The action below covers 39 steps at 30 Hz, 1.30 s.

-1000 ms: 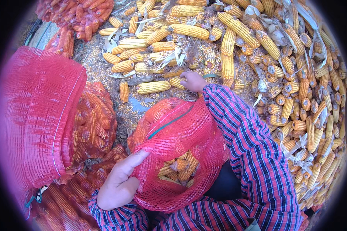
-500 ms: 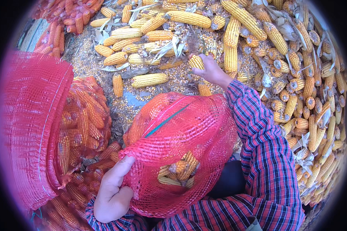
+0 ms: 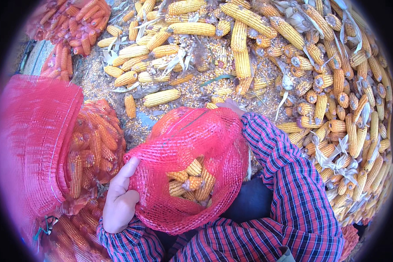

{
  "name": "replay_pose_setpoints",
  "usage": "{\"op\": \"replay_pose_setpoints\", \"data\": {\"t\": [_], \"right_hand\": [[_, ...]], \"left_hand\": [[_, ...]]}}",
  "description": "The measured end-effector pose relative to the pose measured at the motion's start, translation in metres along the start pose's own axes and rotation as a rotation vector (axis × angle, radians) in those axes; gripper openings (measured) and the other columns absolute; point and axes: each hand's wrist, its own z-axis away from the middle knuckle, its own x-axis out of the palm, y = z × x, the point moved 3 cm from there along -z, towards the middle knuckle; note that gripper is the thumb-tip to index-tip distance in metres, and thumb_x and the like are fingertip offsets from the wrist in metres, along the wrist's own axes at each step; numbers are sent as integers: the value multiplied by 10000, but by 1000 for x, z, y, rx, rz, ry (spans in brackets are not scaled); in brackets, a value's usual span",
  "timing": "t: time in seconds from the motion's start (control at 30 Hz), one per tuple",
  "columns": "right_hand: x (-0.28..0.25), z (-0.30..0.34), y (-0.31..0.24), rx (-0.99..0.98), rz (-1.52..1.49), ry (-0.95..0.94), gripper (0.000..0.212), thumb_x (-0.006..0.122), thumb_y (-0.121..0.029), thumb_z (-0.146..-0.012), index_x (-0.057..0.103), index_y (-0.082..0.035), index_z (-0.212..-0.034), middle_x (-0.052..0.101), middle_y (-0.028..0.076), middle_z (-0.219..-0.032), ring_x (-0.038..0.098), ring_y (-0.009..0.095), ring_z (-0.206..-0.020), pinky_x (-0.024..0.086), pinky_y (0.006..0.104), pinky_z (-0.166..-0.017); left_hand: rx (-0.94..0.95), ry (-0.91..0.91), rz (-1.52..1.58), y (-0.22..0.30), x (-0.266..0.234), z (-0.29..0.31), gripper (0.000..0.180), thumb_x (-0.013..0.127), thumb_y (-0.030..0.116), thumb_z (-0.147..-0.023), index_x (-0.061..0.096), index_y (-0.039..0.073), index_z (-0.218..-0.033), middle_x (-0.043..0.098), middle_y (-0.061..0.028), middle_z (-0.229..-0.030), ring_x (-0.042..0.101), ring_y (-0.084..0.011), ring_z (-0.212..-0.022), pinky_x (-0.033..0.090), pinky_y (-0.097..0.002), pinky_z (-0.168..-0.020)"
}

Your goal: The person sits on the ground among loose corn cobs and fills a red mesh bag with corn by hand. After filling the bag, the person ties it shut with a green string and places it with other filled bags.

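A red mesh bag (image 3: 179, 153) stands in front of me, its mouth held wide and tilted toward me. Yellow corn cobs (image 3: 198, 181) show inside it. My left hand (image 3: 122, 197) grips the left side of the bag's rim, thumb raised along the mesh. Beyond the bag's far right side, my right hand (image 3: 231, 106) is low at the ground, partly covered by the bag. Next to its fingertips lie the ends of yellow cobs (image 3: 215, 100). Its fingers are mostly hidden, so I cannot see whether they hold a cob.
A filled mesh sack (image 3: 96, 135) stands at the left, with folded red netting (image 3: 39, 139) over it. More filled sacks (image 3: 76, 22) lie at the far left. A large heap of cobs (image 3: 336, 105) covers the right side. Loose kernels (image 3: 196, 89) and husks (image 3: 179, 61) litter the ground ahead.
My right hand, which held a corn cob out ahead, has drawn back toward the bag's far side. The bag's mouth gapes wider, with more cobs visible. The whole view has shifted slightly.
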Motion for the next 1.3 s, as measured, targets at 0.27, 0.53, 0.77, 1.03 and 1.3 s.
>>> {"op": "replay_pose_setpoints", "data": {"t": [0.27,0.53,0.77,1.03,1.3], "right_hand": [[-77,74,-48,-143,-116,409,615,676,-408,-864,540,0,-1304,448,252,-1180,488,379,-1134,394,400,-1007],[-156,247,-212,-792,-888,-275,772,792,-520,-724,532,-16,-1248,584,98,-1080,573,172,-942,472,301,-834],[-111,257,-283,-954,-565,-142,476,622,-386,-938,593,10,-1200,616,139,-1108,615,224,-1008,493,353,-904],[-121,72,-95,-198,-7,334,275,547,-209,-936,640,21,-1053,673,129,-990,647,266,-882,525,383,-793],[-65,8,-55,-187,615,478,347,651,-136,-774,579,13,-1079,626,156,-1088,540,311,-1050,421,405,-912]], "left_hand": [[8,88,-33,4,1,-5,845,350,-154,-632,296,-69,-1471,422,-156,-1471,448,-219,-1329,343,-288,-1086],[107,154,-24,4,0,0,851,354,-152,-617,294,-83,-1464,454,-170,-1438,510,-217,-1259,409,-275,-1018],[340,193,300,23,-49,33,746,357,-118,-605,461,-96,-1344,596,-205,-1273,642,-224,-1061,512,-277,-884],[87,-22,212,8,-23,35,740,344,-120,-601,485,-91,-1326,608,-206,-1252,647,-216,-1036,500,-250,-832],[20,60,156,10,-19,20,725,354,-134,-655,451,-75,-1370,631,-171,-1191,598,-115,-679,465,-223,-604]]}}
